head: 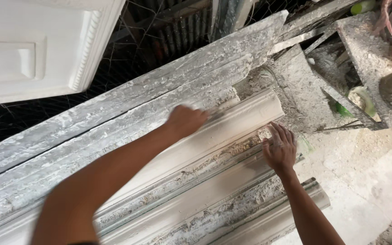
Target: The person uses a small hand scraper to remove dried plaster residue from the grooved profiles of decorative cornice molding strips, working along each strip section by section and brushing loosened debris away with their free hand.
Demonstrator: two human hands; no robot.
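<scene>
Reaching in from the lower edge of the frame, two bare arms work over a long white plaster moulding [232, 129] that runs diagonally from lower left to the centre right. At mid-frame the left hand [184, 120] is curled and blurred, resting on the moulding's upper curve; something thin seems to stick out from it towards the right, but I cannot tell what it grips or how tightly. To the right of centre the right hand [280, 147] lies flat with its fingers spread open, holding nothing, pressed on the moulding's rough lower edge near its cut end. Beneath that piece, more moulding lengths [268, 218] lie side by side, crusted with dried plaster and fibre. Above them, plaster-caked planks [159, 88] slant across the frame from left to upper right. In the upper left corner sits a white decorative panel [41, 50] with a beaded border, with wire mesh [159, 31] just behind it. Dusty floor [368, 172] fills the lower right, and a cluttered rack [341, 77] stands in the upper right.
</scene>
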